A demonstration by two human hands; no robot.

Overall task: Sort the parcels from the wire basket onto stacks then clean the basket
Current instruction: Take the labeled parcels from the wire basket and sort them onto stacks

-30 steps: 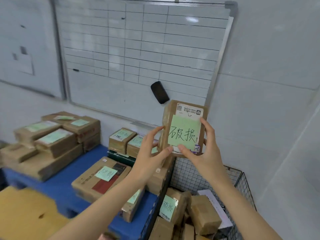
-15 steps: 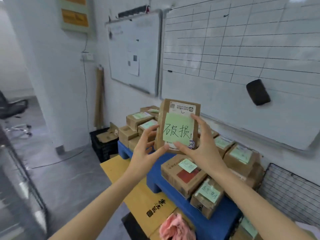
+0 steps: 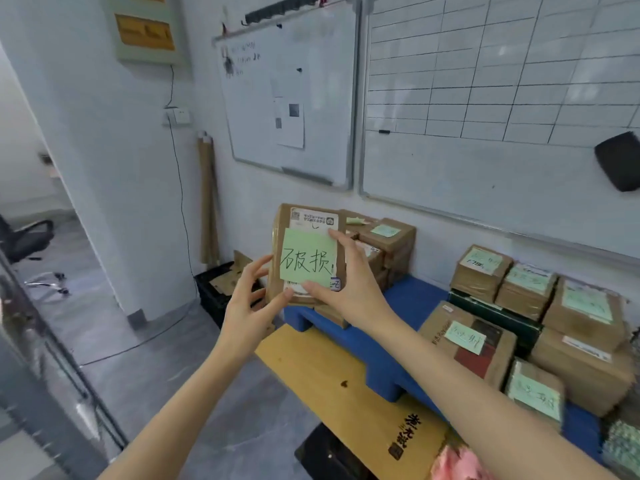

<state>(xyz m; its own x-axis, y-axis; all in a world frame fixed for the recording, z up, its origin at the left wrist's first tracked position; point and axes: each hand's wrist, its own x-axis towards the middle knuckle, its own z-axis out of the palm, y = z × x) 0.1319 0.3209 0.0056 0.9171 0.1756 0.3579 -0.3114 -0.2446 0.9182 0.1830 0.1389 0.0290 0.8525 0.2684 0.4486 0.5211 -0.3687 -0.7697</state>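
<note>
I hold a brown parcel [image 3: 306, 254] upright in front of me, with a green handwritten note on its face. My left hand [image 3: 251, 301] grips its lower left edge. My right hand [image 3: 349, 282] grips its right side and bottom. Behind it a stack of brown parcels [image 3: 388, 244] stands on the far left end of the blue pallet [image 3: 377, 336]. More labelled parcels [image 3: 540, 313] lie on the pallet at the right. The wire basket is out of view.
A yellow wooden board [image 3: 346, 386] lies in front of the pallet. A black crate [image 3: 216, 292] with cardboard scraps stands by the wall. A pink cloth [image 3: 457, 462] lies at the bottom. Whiteboards [image 3: 294, 98] hang on the wall. An office chair [image 3: 27, 244] stands far left.
My view has swung left, away from the wire basket and along the pallet. Both hands have carried the parcel left toward the far stack.
</note>
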